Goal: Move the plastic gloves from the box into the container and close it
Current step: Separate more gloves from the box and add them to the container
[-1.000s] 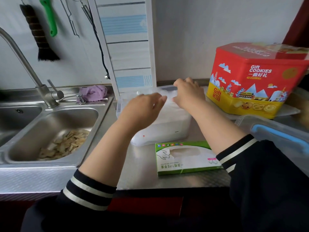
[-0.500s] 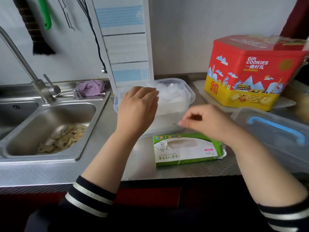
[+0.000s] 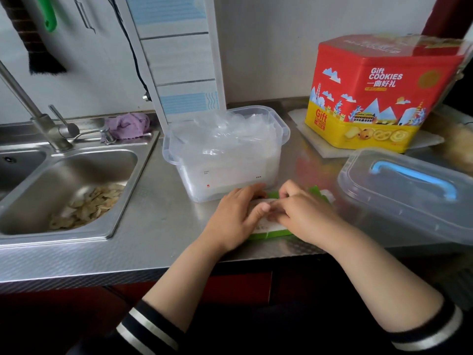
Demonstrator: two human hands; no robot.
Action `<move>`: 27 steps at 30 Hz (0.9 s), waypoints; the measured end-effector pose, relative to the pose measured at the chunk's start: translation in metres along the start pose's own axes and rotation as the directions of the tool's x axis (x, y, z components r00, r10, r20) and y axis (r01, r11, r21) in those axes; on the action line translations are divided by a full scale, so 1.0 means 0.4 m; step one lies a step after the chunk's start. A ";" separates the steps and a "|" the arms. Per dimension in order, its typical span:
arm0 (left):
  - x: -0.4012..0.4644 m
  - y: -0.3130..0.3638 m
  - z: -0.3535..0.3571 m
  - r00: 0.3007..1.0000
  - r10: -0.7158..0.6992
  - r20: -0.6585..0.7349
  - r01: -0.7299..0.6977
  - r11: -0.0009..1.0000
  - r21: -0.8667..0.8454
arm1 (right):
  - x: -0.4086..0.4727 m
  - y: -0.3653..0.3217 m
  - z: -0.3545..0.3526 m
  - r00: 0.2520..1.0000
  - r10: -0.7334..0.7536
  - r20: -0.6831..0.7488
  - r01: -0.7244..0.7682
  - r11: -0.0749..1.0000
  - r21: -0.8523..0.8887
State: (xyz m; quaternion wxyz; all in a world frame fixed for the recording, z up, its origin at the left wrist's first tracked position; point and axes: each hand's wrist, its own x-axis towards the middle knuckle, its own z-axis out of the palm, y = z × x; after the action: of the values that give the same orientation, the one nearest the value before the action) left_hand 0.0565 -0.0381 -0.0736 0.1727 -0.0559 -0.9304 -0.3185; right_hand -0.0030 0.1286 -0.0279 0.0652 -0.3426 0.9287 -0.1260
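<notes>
Gloves [image 3: 230, 139] heaped in the container [image 3: 277, 124], crumpled clear plastic rising just above the rim; more, if any, hidden inside the box [image 3: 271, 234]. Container open, standing mid-counter toward the back edge, just right of the sink [image 3: 76, 160]. Box flat on the counter [image 3: 158, 226] near the front edge, touching or nearly touching the container's front wall, mostly covered by both hands. Left hand [image 3: 234, 217] palm down on the box's left part, fingers loosely spread, thumb reaching toward the middle opening. Right hand [image 3: 304, 213] over the right part, fingers curled in at the opening, tips meeting the left thumb; cannot tell whether any glove is pinched between them. Lid [image 3: 399, 201] with blue handle lying at the counter's right edge, apart from the container. Cookie tin [image 3: 378, 98] at the back right corner, on a white board. Peelings in the sink basin. Purple cloth [image 3: 128, 124] bunched behind the sink beside the tap [image 3: 43, 121]. Brush [image 3: 38, 47] hanging on the wall at upper left.
</notes>
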 end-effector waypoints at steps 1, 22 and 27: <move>0.000 -0.001 -0.003 1.000 -0.011 -0.010 0.011 0.999 -0.031 | 0.007 -0.002 -0.003 1.000 0.013 0.010 -0.013 1.000 0.014; -0.007 0.025 -0.007 0.980 -0.193 0.047 0.198 0.962 -0.185 | 0.017 0.020 -0.106 0.767 0.090 -0.635 0.439 0.648 0.622; -0.004 0.056 -0.050 0.964 -0.253 0.085 0.257 0.800 -0.541 | -0.009 0.024 -0.151 0.659 0.009 -0.752 0.563 0.657 0.501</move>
State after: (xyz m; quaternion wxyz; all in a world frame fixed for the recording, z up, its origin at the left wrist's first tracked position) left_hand 0.0685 -0.0327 -0.0466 0.1012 0.0213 -0.7999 -0.5911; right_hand -0.0186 0.1495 0.0274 -0.1883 -0.3667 0.6888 -0.5963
